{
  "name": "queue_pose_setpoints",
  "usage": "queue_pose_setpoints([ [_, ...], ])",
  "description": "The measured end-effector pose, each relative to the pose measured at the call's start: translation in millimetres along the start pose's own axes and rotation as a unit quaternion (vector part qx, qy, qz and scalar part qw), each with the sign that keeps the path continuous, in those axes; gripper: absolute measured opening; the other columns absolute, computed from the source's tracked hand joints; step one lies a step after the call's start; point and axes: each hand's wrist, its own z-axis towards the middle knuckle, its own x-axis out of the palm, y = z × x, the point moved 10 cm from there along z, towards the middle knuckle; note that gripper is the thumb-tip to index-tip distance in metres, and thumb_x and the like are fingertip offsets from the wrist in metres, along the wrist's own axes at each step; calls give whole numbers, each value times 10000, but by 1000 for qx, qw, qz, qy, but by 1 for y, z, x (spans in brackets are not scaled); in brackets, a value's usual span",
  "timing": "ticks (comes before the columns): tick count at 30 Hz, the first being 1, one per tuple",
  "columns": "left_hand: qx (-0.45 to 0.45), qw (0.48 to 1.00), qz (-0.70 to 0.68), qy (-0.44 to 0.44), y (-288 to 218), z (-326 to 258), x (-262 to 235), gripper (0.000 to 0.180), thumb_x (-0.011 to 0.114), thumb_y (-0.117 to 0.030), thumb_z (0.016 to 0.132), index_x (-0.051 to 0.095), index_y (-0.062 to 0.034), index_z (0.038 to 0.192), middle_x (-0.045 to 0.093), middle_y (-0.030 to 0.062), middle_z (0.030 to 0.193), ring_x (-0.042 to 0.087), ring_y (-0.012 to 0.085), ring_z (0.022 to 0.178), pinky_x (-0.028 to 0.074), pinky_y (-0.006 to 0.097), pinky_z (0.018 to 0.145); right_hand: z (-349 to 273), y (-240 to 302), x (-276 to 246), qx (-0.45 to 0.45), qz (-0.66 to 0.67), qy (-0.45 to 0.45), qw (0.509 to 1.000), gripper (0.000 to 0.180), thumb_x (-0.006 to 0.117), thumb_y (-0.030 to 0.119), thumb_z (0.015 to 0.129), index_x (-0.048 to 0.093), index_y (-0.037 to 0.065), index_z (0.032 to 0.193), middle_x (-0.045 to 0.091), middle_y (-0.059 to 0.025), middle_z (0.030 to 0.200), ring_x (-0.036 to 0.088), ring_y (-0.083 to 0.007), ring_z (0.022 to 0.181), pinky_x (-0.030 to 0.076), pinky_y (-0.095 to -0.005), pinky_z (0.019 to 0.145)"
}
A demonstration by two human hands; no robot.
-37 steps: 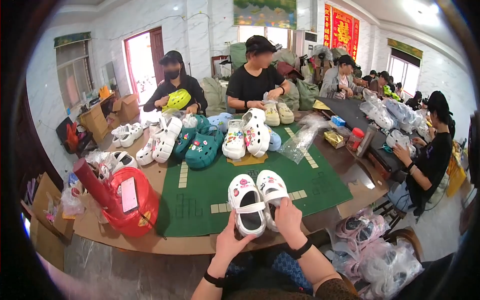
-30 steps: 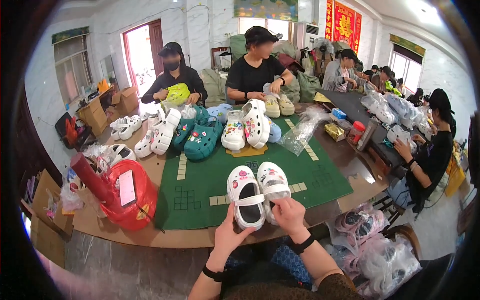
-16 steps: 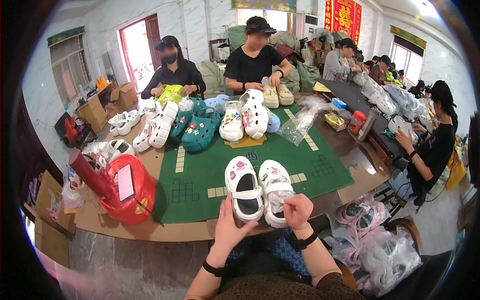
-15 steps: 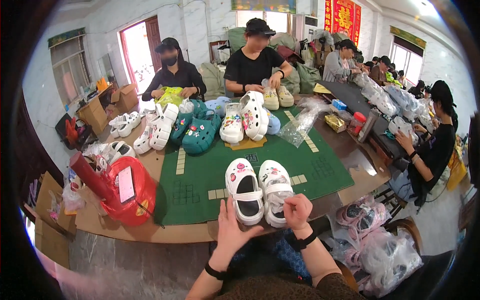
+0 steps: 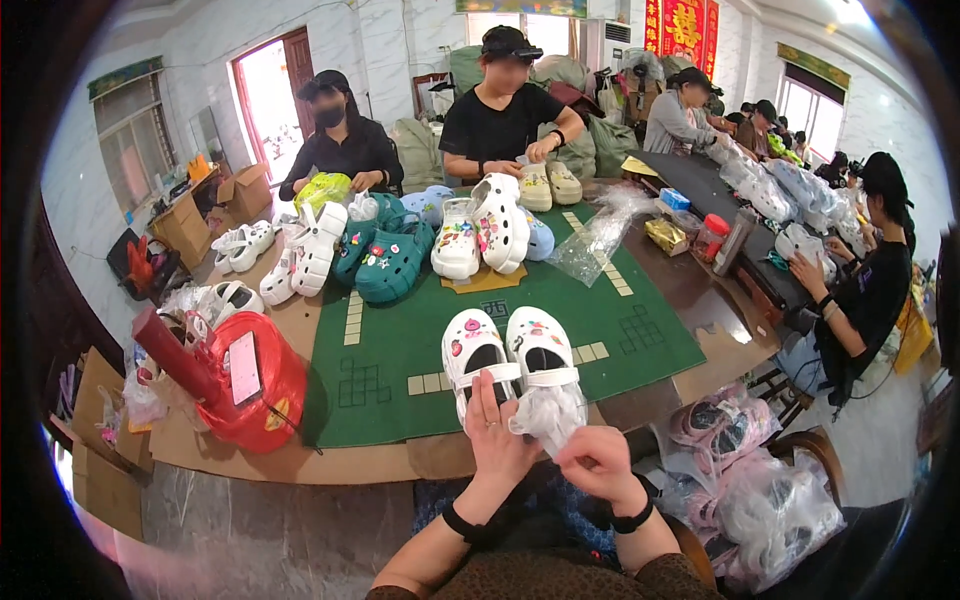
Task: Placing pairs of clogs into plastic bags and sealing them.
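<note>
A pair of white clogs with colourful charms stands near the table's front edge, toes pointing away. The left clog has my left hand at its heel, fingers stretched over the back strap area. From the right clog crumpled clear plastic film bulges out over the heel. My right hand pinches the near end of this film, just short of the table edge. The strap of the right clog lies across its opening, above the film.
Beyond a green mat stand green clogs and more white clogs. At left is a red plastic-covered bucket shape with a phone. Bagged pink shoes lie at right. Co-workers handle shoes around the tables.
My right hand has drawn the plastic film partly out of the right clog, toward me. My left hand has moved right onto the left clog's heel.
</note>
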Motion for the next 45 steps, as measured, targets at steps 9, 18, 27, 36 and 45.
queue_pose_setpoints([
  [9,39,997,-72,-11,-14,14,-57,408,652,-187,842,610,-108,1240,336,262,1551,303,483,1425,287,552,1152,-64,25,-75,-7,255,-390,885,188,629,-8,849,484,97,904,555,-45,810,529,-148,751,436,-278,700],
  [18,-175,449,-866,136,7,-13,-99,799,743,-148,889,273,-10,1520,386,121,1536,415,238,1389,352,417,1142,-17,-31,22,256,349,-206,878,388,605,-14,954,454,38,1307,531,42,834,483,-38,750,395,-189,699],
  [27,-397,574,-701,146,63,-60,-86,553,623,-76,932,410,31,1432,601,120,1306,601,198,1171,473,342,994,-39,-58,50,361,430,-146,815,232,665,67,948,664,-4,1169,705,-37,1085,654,-106,946,516,-274,867],
  [36,-396,507,-760,91,118,-64,-102,483,645,-125,923,486,55,1342,645,165,1204,660,224,1074,534,328,922,-56,-89,-10,273,407,-343,802,160,593,137,1005,604,16,1109,667,-20,1036,617,-100,937,487,-268,849],
  [45,-226,482,-841,-101,151,-33,-154,705,615,-473,952,385,-76,1487,489,212,1442,549,342,1256,404,523,1096,-63,-91,-39,201,346,-413,818,166,543,132,1033,577,5,1133,647,-29,1088,598,-103,980,471,-268,895],
])
